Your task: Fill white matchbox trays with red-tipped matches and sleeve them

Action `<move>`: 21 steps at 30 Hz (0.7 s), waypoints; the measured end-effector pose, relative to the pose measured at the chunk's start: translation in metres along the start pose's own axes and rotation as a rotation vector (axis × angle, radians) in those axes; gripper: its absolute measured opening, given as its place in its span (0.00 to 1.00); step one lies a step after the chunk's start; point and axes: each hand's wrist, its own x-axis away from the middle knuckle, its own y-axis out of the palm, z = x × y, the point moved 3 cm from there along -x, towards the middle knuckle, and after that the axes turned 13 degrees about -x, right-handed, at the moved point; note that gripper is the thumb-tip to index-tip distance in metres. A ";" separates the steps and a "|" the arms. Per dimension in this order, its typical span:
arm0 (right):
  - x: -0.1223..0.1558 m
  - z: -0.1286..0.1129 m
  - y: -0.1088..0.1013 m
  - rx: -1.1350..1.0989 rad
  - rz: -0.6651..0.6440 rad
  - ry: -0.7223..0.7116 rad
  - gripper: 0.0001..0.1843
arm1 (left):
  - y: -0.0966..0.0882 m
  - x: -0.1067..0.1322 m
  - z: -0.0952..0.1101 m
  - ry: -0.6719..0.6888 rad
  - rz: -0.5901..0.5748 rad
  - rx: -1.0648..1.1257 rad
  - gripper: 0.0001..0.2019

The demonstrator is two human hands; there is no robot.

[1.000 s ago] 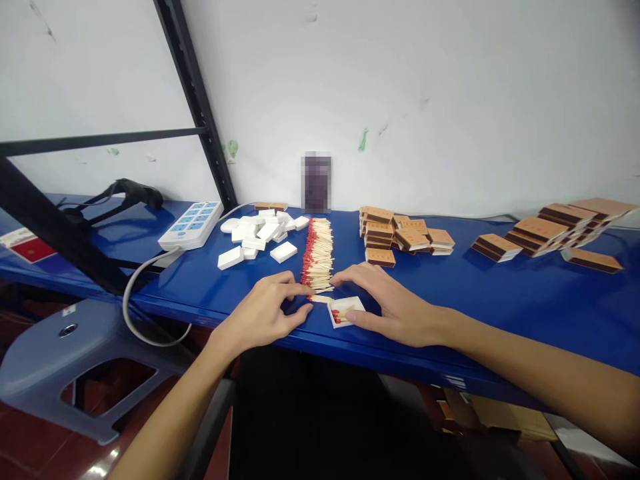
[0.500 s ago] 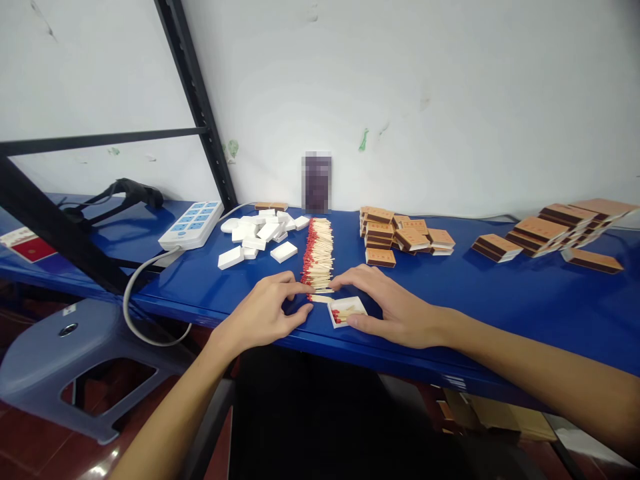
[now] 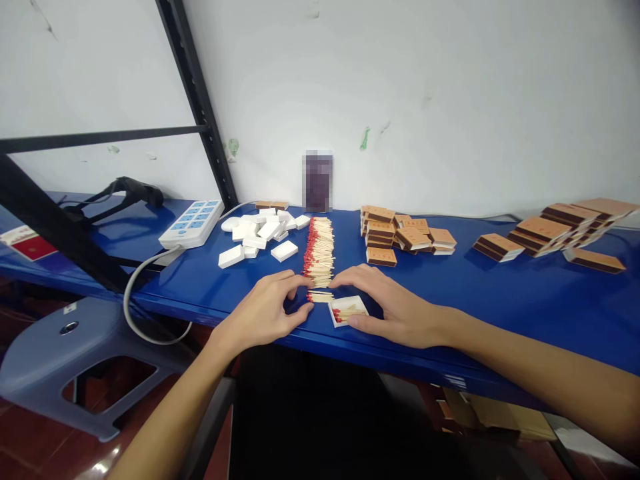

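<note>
A long row of red-headed matches (image 3: 320,250) runs from the back of the blue table towards me. At its near end a few matches (image 3: 321,297) lie apart as a small bunch. My left hand (image 3: 273,305) is beside the red heads, index fingertip at the row and thumb by the small bunch, with a gap between them. From the other side, my right hand (image 3: 395,303) reaches its index finger to the pale match ends. Its thumb rests at the edge of a white matchbox tray (image 3: 349,311), which holds several matches.
White matchbox trays (image 3: 257,232) are heaped at left, beside a power strip (image 3: 191,225). Matchbox sleeves (image 3: 383,233) are piled right of the row, with more matchboxes (image 3: 545,230) farther right. A blurred dark object (image 3: 318,183) leans on the wall. A stool (image 3: 85,353) stands lower left.
The index fingertips have shifted slightly away from me along the row. The small near bunch of matches now shows more clearly apart from the rest. The tray has barely moved.
</note>
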 end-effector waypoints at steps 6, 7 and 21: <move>-0.001 0.001 0.001 0.005 -0.007 0.012 0.27 | 0.001 0.000 0.000 -0.006 0.002 -0.017 0.14; -0.001 0.001 0.001 0.004 -0.007 0.014 0.27 | 0.001 0.000 0.000 -0.008 0.001 -0.017 0.13; 0.000 -0.004 0.000 -0.035 -0.027 0.019 0.28 | -0.001 0.000 0.000 -0.008 0.009 -0.014 0.12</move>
